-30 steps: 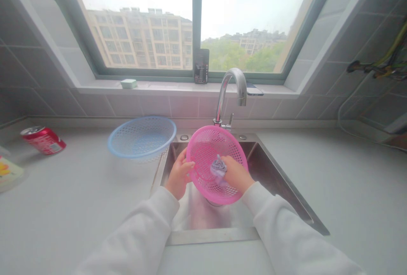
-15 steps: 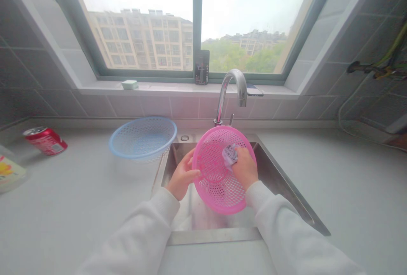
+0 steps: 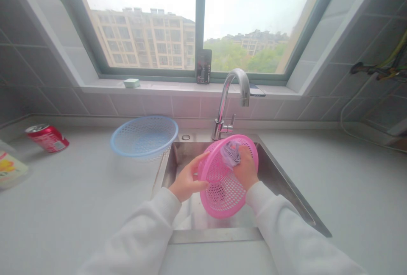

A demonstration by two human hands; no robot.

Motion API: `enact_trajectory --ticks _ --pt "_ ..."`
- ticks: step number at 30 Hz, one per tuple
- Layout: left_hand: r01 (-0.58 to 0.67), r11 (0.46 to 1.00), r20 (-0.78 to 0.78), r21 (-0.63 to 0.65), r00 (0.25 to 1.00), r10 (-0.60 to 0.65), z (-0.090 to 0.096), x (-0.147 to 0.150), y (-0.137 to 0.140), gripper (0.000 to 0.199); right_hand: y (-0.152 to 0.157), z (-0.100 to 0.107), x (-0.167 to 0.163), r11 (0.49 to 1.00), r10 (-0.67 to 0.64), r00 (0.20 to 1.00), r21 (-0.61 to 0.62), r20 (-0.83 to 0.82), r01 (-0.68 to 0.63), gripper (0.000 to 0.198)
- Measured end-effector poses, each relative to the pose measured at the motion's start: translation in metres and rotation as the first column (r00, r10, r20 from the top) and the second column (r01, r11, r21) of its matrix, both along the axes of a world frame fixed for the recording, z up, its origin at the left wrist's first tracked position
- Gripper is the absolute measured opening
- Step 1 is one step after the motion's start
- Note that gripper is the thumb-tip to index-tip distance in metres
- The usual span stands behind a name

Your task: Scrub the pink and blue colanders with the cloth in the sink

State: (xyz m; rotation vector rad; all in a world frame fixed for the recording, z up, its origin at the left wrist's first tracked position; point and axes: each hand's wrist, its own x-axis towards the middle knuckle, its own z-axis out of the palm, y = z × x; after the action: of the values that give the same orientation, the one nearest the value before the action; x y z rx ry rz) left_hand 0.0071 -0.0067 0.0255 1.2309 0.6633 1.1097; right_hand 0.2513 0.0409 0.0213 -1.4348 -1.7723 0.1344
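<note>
A pink plastic colander is held tilted over the sink, its open side facing me. My left hand grips the left rim, thumb in front and the other fingers behind the wall. Bunched in my right hand is a pale purple cloth, pressed against the inside of the colander near the upper right. The right fingertips are partly hidden by the cloth. Just behind the colander rises the chrome faucet, with no water seen flowing from it.
A blue colander stands on the counter left of the sink. Farther left are a red can and a partly visible bottle. On the windowsill sit a light green block, an upright phone and a flat phone.
The pink colander has turned and dropped slightly, uncovering the faucet base. My left hand has shifted a little right with the rim, and the cloth sits closer to the top edge.
</note>
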Motion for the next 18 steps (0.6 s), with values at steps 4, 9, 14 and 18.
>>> enact_trajectory --ticks 4,9,14,18 --pt "0.006 1.000 -0.107 0.025 0.994 -0.003 -0.001 0.001 -0.002 0.090 -0.008 0.003 -0.010 0.999 0.040 0.997 0.015 -0.067 -0.039 0.022" --pt "0.002 0.998 -0.141 0.065 0.990 0.008 -0.002 0.006 -0.003 0.089 -0.023 0.009 -0.026 0.985 0.168 0.983 0.051 -0.074 -0.164 0.019" --pt "-0.044 0.994 -0.140 0.097 0.988 0.057 -0.005 0.010 -0.005 0.089 -0.031 0.013 -0.039 0.904 0.416 0.906 -0.073 -0.080 -0.422 0.029" --pt "-0.108 0.994 -0.038 0.015 0.993 0.108 -0.005 0.013 -0.003 0.095 -0.032 0.016 -0.044 0.804 0.550 0.832 -0.226 -0.070 -0.550 0.028"
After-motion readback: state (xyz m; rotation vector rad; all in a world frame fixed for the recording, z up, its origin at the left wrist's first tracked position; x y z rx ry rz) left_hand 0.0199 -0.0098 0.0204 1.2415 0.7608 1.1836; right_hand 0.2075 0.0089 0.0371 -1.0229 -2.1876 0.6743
